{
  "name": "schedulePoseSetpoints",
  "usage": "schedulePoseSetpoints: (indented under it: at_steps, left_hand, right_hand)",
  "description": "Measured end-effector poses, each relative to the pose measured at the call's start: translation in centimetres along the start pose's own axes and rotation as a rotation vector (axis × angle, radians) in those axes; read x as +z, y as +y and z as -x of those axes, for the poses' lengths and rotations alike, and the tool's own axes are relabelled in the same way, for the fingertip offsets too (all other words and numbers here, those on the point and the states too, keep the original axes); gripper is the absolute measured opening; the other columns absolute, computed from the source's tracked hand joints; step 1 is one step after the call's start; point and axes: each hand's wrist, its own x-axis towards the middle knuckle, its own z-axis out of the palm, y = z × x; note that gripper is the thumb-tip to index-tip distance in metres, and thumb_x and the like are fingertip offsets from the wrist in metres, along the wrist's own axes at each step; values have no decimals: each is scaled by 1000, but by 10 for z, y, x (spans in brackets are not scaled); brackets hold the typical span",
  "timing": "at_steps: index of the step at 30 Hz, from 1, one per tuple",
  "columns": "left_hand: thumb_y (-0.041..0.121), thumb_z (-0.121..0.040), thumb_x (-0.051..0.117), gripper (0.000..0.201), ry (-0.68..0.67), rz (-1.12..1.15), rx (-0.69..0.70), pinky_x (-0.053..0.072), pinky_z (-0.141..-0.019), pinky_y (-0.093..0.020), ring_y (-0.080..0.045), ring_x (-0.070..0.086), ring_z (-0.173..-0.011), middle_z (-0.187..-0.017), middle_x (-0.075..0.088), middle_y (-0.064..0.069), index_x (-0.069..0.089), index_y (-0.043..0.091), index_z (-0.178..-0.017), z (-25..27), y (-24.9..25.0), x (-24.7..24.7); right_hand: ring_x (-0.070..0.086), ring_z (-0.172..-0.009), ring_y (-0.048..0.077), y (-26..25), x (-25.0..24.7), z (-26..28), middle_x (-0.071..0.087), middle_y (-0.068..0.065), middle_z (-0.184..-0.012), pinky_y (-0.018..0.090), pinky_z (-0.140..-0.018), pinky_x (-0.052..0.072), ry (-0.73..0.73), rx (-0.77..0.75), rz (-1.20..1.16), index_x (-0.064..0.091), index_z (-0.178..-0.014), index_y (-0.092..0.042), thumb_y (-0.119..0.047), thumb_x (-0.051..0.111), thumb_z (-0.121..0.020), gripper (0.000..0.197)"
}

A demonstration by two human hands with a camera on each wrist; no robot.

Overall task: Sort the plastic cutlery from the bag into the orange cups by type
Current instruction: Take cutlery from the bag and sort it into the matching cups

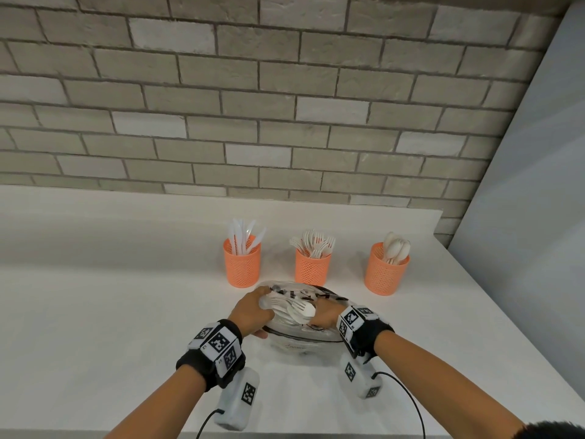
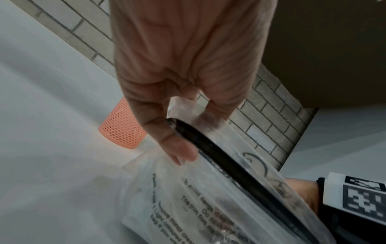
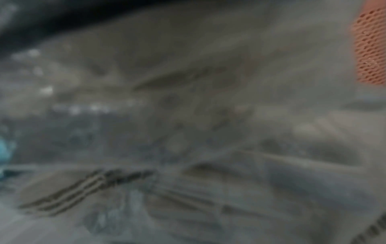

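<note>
Your left hand (image 1: 251, 313) pinches the bag (image 1: 302, 335) rim, holding its mouth open for your right hand (image 1: 326, 315), reaching inside among cutlery; its grip is hidden. The orange cups (image 1: 312, 267) stand just beyond both hands on the tabletop (image 1: 110, 312).

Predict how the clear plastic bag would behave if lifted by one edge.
The bag would likely sag and fold: its thin film is wrinkled where the left hand grips it. Loose cutlery inside would probably slide downward. It looks light.
</note>
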Motion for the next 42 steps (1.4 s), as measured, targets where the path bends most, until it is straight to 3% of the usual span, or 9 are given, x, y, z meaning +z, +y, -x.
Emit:
schedulePoseSetpoints:
  at_steps: [5, 12, 19, 24, 27, 31, 37, 39, 42]
  left_hand:
    - [-2, -86, 44, 59, -1, 12, -26, 55, -51, -20, -23, 58, -87, -116, 43, -3, 35, 19, -140, -2, -4, -1]
    - [-1, -88, 41, 48, 28, 80, -83, 48, -54, -20, -13, 49, -67, -87, 50, -2, 44, 18, -132, -9, -11, -5]
    - [-4, -86, 41, 50, -25, 189, -74, 54, -59, -22, -21, 57, -84, -114, 53, -13, 41, 11, -134, -8, -10, -2]
    - [-6, -86, 37, 46, -6, 293, -59, 52, -58, -23, -18, 56, -74, -92, 58, -6, 49, 11, -127, -5, -14, -2]
    - [-6, -87, 35, 47, 26, 317, -64, 53, -53, -21, -18, 56, -73, -95, 58, -8, 50, 11, -128, -6, -16, -2]
    - [-6, -87, 35, 49, 61, 311, -49, 55, -53, -24, -22, 57, -75, -106, 54, -12, 45, 8, -133, -5, -12, 1]
    - [-9, -88, 33, 49, 102, 325, -30, 53, -45, -20, -30, 53, -93, -112, 50, -12, 41, 7, -134, -4, -9, 5]
    - [-8, -87, 34, 50, 113, 299, -28, 55, -49, -23, -31, 53, -94, -115, 51, -14, 41, 8, -134, -7, -9, 5]
    - [-7, -87, 34, 52, 125, 249, -21, 56, -63, -32, -32, 55, -97, -125, 51, -18, 39, 9, -136, -9, -10, 7]
  right_hand:
    - [38, -135, 24, 3, -6, 5, 35, 8, -150, 27, -108, 30, -2, -26, 47, 25, -148, -11, -33, 54, -92, 66]
    - [41, -133, 25, 2, -4, 11, 40, 9, -147, 27, -105, 33, 22, -34, 24, 33, -144, -9, -32, 52, -93, 59]
    - [51, -123, 26, 1, 0, 14, 54, 10, -135, 27, -99, 40, 63, -73, -15, 48, -135, -8, -32, 57, -90, 52]
    - [55, -117, 29, 3, -1, 14, 60, 15, -126, 27, -92, 43, 71, -95, -72, 56, -124, -2, -26, 57, -91, 40]
    - [58, -113, 28, 1, -6, 15, 63, 13, -121, 28, -91, 44, 87, -132, -147, 59, -119, -7, -22, 65, -86, 37]
    - [54, -118, 27, 2, -3, 16, 60, 10, -125, 35, -101, 43, 179, -173, -202, 56, -123, -5, -21, 71, -81, 48]
    - [49, -125, 25, 2, 10, 11, 54, 8, -133, 38, -105, 40, 252, -220, -210, 47, -134, -5, -32, 75, -75, 71]
    - [56, -117, 24, 1, 10, 11, 61, 9, -125, 38, -99, 46, 269, -278, -255, 54, -126, -6, -26, 76, -71, 63]
    - [62, -82, 22, -5, 6, 20, 68, 6, -89, 30, -73, 50, 323, -376, -325, 63, -94, -10, -9, 71, -70, 25]
